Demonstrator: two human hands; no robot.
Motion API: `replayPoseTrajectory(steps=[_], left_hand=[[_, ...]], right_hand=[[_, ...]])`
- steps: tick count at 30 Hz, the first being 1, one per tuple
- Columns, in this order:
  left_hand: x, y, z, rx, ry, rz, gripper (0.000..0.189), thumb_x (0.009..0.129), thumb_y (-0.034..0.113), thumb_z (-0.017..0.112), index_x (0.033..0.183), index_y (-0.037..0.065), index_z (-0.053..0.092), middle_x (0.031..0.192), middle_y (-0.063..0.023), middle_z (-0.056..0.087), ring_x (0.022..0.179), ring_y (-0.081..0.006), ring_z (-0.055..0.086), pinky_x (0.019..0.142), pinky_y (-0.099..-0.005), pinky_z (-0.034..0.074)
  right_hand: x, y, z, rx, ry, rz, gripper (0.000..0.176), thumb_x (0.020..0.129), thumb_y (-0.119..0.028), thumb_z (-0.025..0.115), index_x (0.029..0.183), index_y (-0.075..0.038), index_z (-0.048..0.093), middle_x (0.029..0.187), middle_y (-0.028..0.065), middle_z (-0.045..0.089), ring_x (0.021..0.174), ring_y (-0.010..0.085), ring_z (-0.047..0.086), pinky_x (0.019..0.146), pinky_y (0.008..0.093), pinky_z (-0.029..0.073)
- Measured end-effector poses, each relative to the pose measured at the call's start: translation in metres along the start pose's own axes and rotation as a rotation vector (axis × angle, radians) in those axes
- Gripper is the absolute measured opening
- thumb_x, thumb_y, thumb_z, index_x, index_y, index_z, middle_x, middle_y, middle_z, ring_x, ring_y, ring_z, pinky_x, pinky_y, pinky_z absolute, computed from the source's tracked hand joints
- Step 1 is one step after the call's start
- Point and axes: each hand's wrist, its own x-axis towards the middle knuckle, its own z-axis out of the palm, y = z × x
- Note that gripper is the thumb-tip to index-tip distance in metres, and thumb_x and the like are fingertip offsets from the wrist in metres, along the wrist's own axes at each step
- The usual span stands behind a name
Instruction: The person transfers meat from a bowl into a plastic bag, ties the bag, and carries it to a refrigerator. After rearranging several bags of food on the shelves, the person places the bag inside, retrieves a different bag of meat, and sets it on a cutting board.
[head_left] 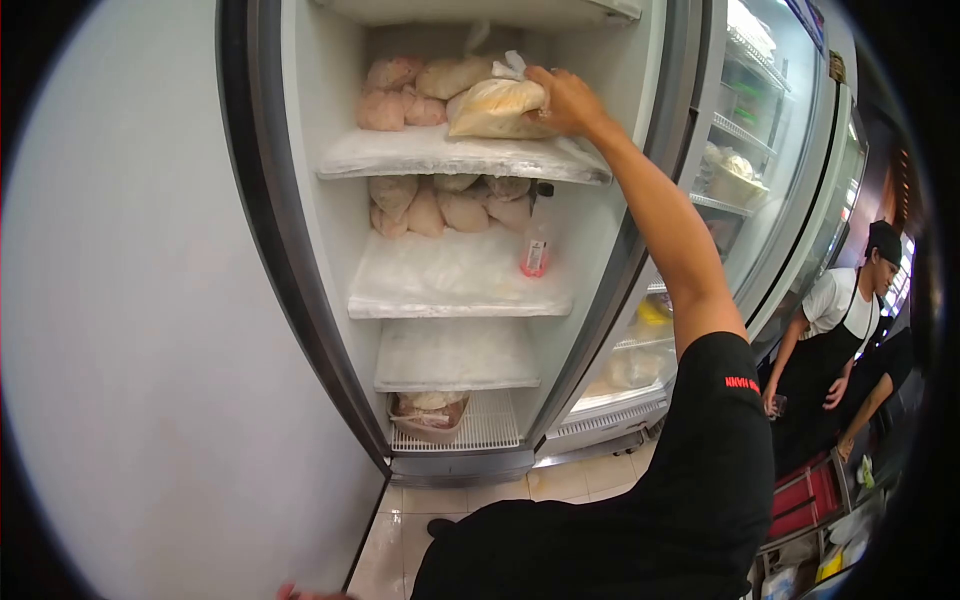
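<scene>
My right hand [565, 100] reaches up into an open upright freezer [300, 250] and grips a clear bag of pale yellow frozen food [497, 108] resting on the frosted top shelf [450, 157]. Pinkish bagged pieces [395, 92] lie behind it on the same shelf. My right arm in a black sleeve [720, 400] stretches up from the lower right. Only the fingertips of my left hand [300, 593] show at the bottom edge, low by the white freezer side; what they hold is hidden.
The second shelf holds more bagged pieces [440, 205] and a small pink-labelled bottle [535, 250]. A tub [430, 412] sits on the bottom rack. The glass door [740, 200] stands open to the right. A person in a black apron [830, 350] stands at right near red crates [805, 495].
</scene>
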Motion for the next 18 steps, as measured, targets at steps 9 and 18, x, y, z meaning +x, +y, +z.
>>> replayPoseTrajectory(steps=[9,18], left_hand=[[-0.032,0.18,0.228,-0.587,-1.168,-0.085,0.021,0.091,0.009,0.059,0.108,-0.002,0.058,0.087,-0.0078,0.065,0.079,-0.013,0.059,0.074,-0.0276,0.048],[0.026,0.316,0.349,-0.986,-1.418,-0.232,0.074,0.094,0.029,0.057,0.147,0.009,0.011,0.133,-0.0188,0.038,0.107,-0.0251,0.055,0.082,-0.0343,0.049]], right_hand=[[-0.015,-0.047,-0.028,-0.027,0.171,-0.065,0.053,0.072,-0.027,0.076,0.12,-0.015,0.057,0.116,0.0219,0.057,0.105,0.0381,0.056,0.089,0.0453,0.046],[-0.073,-0.097,-0.043,0.08,0.428,-0.04,0.059,0.061,-0.012,0.08,0.117,-0.016,0.062,0.121,0.0192,0.054,0.11,0.0375,0.051,0.093,0.0421,0.043]])
